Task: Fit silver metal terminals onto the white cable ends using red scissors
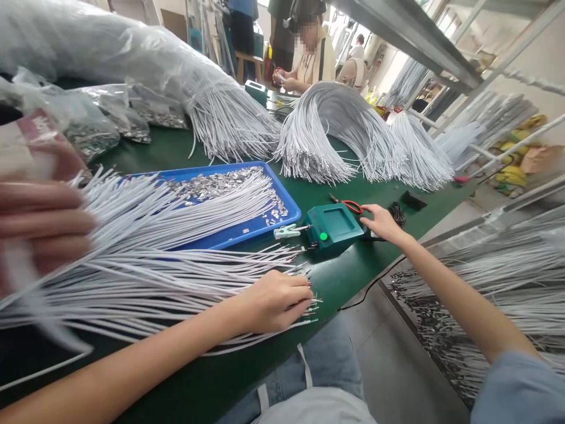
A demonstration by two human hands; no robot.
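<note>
My left hand (280, 300) is closed at the end of a spread bundle of white wires (176, 274) on the table, fingers curled over the tips. My right hand (380, 222) is beside a small green machine (334, 227) with a round green button. Its thumb and fingers are apart, at the ends of the red handles of a pair of pliers (351, 206) lying behind the machine. A pale green clip (288, 231) sits at the machine's left side. The blue tray (293, 212) holds more white wires and many small metal terminals (216, 182).
Another person's blurred hand (44, 224) holds something pale at the left edge. Thick wire bundles (326, 129) and plastic bags of metal parts (92, 126) line the back. A black cable (366, 288) hangs over the table edge. A wire-filled rack (485, 294) stands right.
</note>
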